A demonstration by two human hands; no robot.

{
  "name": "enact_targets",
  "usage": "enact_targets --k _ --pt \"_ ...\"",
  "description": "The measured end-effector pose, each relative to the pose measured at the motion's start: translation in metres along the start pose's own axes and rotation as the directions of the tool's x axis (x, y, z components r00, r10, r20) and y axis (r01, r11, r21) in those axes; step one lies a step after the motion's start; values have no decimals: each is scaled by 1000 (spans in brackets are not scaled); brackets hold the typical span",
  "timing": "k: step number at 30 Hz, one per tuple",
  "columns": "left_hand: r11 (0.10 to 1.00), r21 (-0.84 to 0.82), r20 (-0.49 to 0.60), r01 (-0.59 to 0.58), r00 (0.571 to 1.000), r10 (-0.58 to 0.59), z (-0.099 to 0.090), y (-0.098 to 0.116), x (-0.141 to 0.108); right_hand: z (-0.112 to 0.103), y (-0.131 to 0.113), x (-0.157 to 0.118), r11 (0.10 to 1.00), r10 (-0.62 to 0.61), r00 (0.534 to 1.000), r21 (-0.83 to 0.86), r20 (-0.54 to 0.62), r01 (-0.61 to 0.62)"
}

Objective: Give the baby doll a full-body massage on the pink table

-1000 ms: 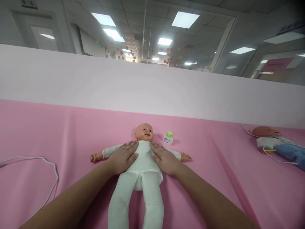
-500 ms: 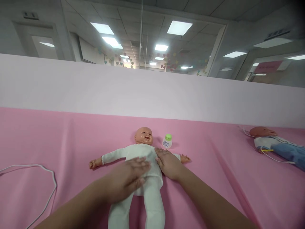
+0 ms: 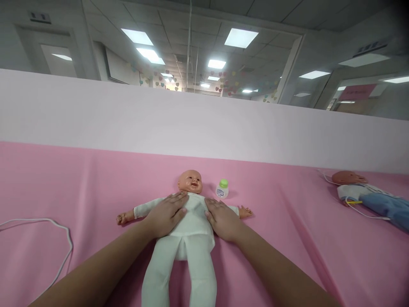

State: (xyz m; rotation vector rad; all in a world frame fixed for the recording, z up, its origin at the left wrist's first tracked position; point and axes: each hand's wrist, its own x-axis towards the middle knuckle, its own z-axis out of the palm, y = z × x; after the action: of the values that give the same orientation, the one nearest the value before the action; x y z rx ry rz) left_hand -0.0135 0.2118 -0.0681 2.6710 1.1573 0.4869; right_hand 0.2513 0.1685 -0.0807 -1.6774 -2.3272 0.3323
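Observation:
A baby doll (image 3: 194, 219) in white cloth clothes lies on its back, head away from me and arms stretched sideways. My left hand (image 3: 166, 214) lies flat on the left side of its upper chest, fingers straight and pointing toward the head. On the right side of the chest rests my right hand (image 3: 223, 219), also flat, with its fingertips near the doll's shoulder. Between the two hands the white front of the torso shows. A small clear bottle with a green cap (image 3: 222, 189) stands beside the doll's head, just beyond my right fingertips.
Pink sheeting (image 3: 271, 221) covers the surface, with folds at the right. A second doll in blue and white (image 3: 377, 202) lies far right with thin tubing about it. A white cord (image 3: 68, 238) curves at the left. Behind runs a white wall (image 3: 204, 123) below glass.
My left hand has moved from above the middle of the torso up and left onto the doll's chest. My right hand stays on the other side. The view has shifted slightly.

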Motion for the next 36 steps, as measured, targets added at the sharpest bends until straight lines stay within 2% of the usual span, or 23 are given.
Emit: enact_targets --k 4,6,9,10,12,14,15,16,18,21,23,27,32,36 --pt "988 88 -66 125 991 -119 7 -16 -2 -6 -1 -4 999 5 1000 34 -8 -5" --pt "983 105 -84 148 987 -139 9 -19 -3 -10 -8 -9 999 0 999 54 -45 3" --pt "984 105 -101 146 986 -135 11 -20 -3 -17 -33 -26 981 -146 984 113 -106 158" --pt "984 103 -105 143 986 -132 12 -20 -3 -20 -45 -33 954 -245 964 151 -106 259" --pt "986 100 -110 133 986 -122 13 -20 -3 -23 -67 -46 850 -453 886 252 -103 463" --pt "987 103 -112 124 987 -112 14 -21 -3 -24 -82 -55 772 -565 824 325 -44 546" --pt "987 107 -110 122 988 -110 14 -21 -3 -24 -86 -56 762 -581 814 340 -15 551" --pt "987 110 -108 121 988 -109 15 -21 -3 -23 -86 -54 772 -575 818 338 11 538" --pt "988 108 -100 111 990 -100 17 -20 -3 -19 -79 -46 825 -510 860 298 29 480" --pt "993 86 -84 76 994 -69 18 -19 -3 -12 -56 -27 911 -363 932 213 6 354" --pt "995 78 -79 61 995 -55 18 -19 -3 -8 -41 -15 943 -285 958 174 -11 282" --pt "995 74 -80 63 995 -58 18 -19 -3 -2 -20 0 977 -158 987 140 -31 161" --pt "989 68 -72 132 989 -127 15 -16 -5 -5 -6 -2 997 73 997 -4 -14 -74" --pt "983 81 -63 166 985 -162 7 -21 -12 -16 -1 -13 994 107 993 -26 -56 -109"
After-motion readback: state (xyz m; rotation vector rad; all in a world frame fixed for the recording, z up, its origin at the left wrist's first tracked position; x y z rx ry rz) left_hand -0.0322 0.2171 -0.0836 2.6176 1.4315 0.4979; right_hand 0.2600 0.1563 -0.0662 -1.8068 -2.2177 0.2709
